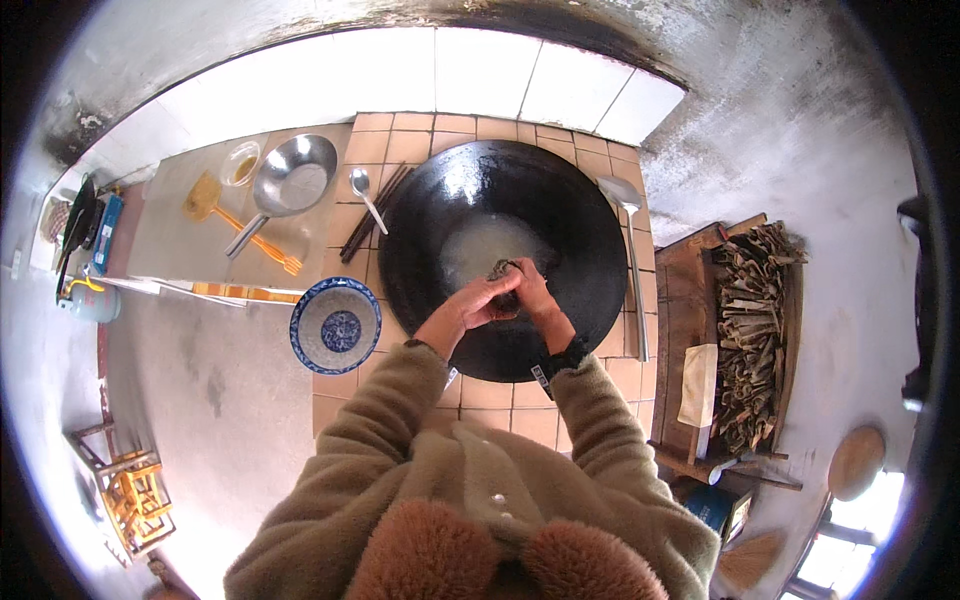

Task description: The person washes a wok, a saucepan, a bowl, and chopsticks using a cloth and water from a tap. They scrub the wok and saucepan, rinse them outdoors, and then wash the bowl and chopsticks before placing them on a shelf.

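Note:
Both hands meet over the middle of a large black wok, which is set into a tan-tiled stove top. Cloudy liquid lies in the bottom of the wok. My left hand and my right hand are closed around a dark, rough clump, pressing it between them. Its grainy top shows between the fingers, like a scrubber, but I cannot tell its kind. The clump is above the liquid; the fingers hide much of it.
A long-handled metal wok spatula lies right of the wok. To the left are dark chopsticks, a spoon, a blue-and-white bowl, a metal scoop and an orange spatula. Firewood stands stacked at right.

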Demonstrator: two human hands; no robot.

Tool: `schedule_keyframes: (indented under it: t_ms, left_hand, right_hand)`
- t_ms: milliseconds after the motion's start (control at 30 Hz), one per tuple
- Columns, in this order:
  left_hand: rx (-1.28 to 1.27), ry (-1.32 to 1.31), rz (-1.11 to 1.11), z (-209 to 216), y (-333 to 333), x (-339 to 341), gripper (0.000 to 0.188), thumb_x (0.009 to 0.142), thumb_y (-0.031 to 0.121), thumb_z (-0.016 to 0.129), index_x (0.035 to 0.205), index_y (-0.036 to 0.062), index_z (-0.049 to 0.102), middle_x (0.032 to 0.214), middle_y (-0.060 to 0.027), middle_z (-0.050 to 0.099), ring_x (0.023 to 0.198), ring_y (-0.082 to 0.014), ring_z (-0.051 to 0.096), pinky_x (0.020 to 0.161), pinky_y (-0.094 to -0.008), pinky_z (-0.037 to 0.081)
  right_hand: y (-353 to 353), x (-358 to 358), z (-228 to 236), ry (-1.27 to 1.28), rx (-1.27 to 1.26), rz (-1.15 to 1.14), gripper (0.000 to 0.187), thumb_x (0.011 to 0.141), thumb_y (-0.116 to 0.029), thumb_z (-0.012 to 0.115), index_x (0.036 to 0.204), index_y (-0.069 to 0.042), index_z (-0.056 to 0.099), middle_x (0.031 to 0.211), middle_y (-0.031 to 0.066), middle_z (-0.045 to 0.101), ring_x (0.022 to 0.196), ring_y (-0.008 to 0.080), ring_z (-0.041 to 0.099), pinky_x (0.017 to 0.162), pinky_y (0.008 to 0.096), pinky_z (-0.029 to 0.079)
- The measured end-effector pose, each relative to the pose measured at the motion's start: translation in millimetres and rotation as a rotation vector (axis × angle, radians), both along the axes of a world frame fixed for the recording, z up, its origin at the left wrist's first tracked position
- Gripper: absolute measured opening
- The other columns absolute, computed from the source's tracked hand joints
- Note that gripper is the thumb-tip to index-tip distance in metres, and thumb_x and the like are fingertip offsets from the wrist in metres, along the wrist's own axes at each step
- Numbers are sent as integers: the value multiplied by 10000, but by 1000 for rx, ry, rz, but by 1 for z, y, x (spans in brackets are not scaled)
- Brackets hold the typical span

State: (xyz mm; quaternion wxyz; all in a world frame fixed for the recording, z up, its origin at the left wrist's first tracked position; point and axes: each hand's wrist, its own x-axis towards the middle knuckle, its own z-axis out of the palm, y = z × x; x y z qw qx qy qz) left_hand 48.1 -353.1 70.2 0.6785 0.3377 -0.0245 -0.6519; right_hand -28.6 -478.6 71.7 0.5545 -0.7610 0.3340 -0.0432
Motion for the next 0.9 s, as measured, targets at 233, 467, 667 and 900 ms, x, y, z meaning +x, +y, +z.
schedule_keyframes:
  t_ms: [233,467,667,900]
  left_hand:
    - [101,-77,-217,-2,2,-3,198,765,44,698,935,80,603,868,-53,634,756,-150,619,639,-263,506]
    - [343,-292,-162,-11,2,-11,224,764,27,646,942,119,545,677,-45,560,562,-143,550,432,-244,423]
    - [454,-656,-366,-79,-9,0,140,823,114,633,935,98,552,635,-48,547,447,-151,499,414,-276,409]
    - [319,-1454,-70,-133,3,-21,224,868,266,580,998,85,600,881,-92,645,798,-237,635,637,-358,504]
  right_hand:
    - [5,-16,20,-393,874,221,281,900,-214,567,1109,-44,485,1148,187,591,1069,251,575,925,381,469]
    - [15,-5,-14,-149,257,-40,367,829,-211,657,1150,-73,546,913,97,635,780,156,602,647,301,511]
    - [35,6,-36,-226,275,-192,285,863,-76,584,1147,-66,572,896,85,622,825,153,574,712,323,505]
    - [45,12,-73,-77,-5,-340,234,885,-135,494,1054,-56,635,975,154,652,887,253,631,776,357,502]
